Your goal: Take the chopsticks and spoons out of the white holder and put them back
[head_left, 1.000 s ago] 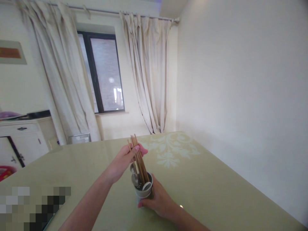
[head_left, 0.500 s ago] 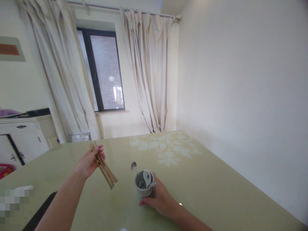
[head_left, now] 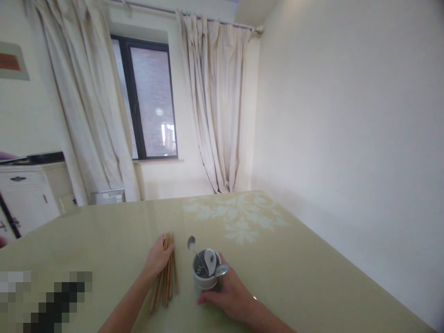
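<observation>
A bundle of wooden chopsticks [head_left: 168,273] is gripped near its far end by my left hand [head_left: 160,257]; the near ends fan out over the table. Whether they rest on the surface I cannot tell. Just to the right, my right hand [head_left: 231,292] is wrapped around a grey utensil holder [head_left: 204,283] that stands upright. Inside it are a white ceramic spoon with a blue mark [head_left: 210,262], a long metal spoon [head_left: 191,243] leaning left and another metal spoon [head_left: 222,270] leaning right. Drain holes show in the holder's bottom.
The pale green table [head_left: 305,286] has a white floral pattern [head_left: 243,226] toward its far right corner. A blurred-out dark object [head_left: 52,305] lies at the near left. A wall [head_left: 347,138] runs along the right side, and a white cabinet [head_left: 31,194] stands beyond on the left.
My left hand has moved right and toward me with the chopsticks, close beside the holder, and their near ends have swung leftward. My right hand still holds the utensil holder in nearly the same place.
</observation>
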A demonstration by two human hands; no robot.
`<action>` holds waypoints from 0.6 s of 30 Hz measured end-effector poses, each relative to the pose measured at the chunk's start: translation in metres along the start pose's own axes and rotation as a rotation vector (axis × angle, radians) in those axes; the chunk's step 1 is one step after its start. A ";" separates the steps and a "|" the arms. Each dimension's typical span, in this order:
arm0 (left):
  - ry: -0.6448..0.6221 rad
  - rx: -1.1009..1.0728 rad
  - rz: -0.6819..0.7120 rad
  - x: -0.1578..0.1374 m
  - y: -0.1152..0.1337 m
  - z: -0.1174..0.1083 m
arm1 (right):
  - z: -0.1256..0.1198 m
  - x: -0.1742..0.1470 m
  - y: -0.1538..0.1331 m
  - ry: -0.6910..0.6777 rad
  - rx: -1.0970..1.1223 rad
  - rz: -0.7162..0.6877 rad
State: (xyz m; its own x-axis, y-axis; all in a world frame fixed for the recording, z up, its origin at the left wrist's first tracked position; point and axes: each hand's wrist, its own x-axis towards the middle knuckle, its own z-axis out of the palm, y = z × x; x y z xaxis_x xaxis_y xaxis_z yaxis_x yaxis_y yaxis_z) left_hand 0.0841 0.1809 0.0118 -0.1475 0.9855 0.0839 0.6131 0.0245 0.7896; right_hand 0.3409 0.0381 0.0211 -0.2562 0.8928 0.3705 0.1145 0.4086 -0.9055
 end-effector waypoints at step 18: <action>-0.245 0.381 0.636 -0.099 -0.046 0.004 | -0.003 -0.001 0.018 0.172 -0.321 0.047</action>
State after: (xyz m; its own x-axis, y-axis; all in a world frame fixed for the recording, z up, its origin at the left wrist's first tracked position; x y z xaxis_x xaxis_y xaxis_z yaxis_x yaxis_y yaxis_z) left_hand 0.0740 0.0831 -0.0352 0.4705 0.8372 0.2788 0.7530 -0.5457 0.3678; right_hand 0.3459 0.0449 0.0044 -0.0811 0.9197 0.3842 0.4243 0.3807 -0.8216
